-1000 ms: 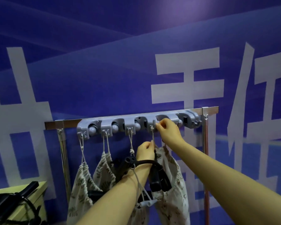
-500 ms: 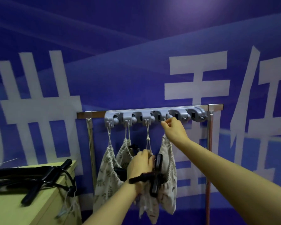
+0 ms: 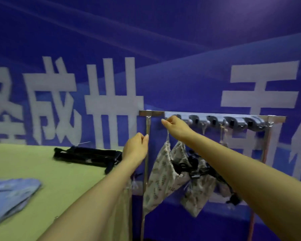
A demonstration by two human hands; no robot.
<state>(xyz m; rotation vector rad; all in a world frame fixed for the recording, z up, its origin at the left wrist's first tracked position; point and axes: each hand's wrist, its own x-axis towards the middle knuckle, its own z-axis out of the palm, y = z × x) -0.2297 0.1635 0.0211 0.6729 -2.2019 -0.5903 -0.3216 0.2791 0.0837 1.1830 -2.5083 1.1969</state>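
A grey hook rack [image 3: 215,121] is fixed on a metal rail, with several patterned drawstring bags hanging from it by cords. My right hand [image 3: 175,127] is at the rack's left end and pinches the cord of the leftmost bag [image 3: 162,173]. Another bag [image 3: 198,192] hangs just right of it, and black straps with buckles [image 3: 189,166] lie tangled between them. My left hand [image 3: 135,148] hovers left of the bags, in front of the frame's left post [image 3: 147,171]. Its fingers are loosely curled and nothing shows in them.
A yellow-green table [image 3: 59,180] stands to the left, with a black bundle of straps [image 3: 87,156] at its far edge and a folded blue cloth [image 3: 10,190] near me. The frame's right post [image 3: 268,145] stands against a blue banner wall.
My view has swung left. My right hand moved from a middle hook to the rack's left end. My left hand let go of the bag and black straps and drew left.
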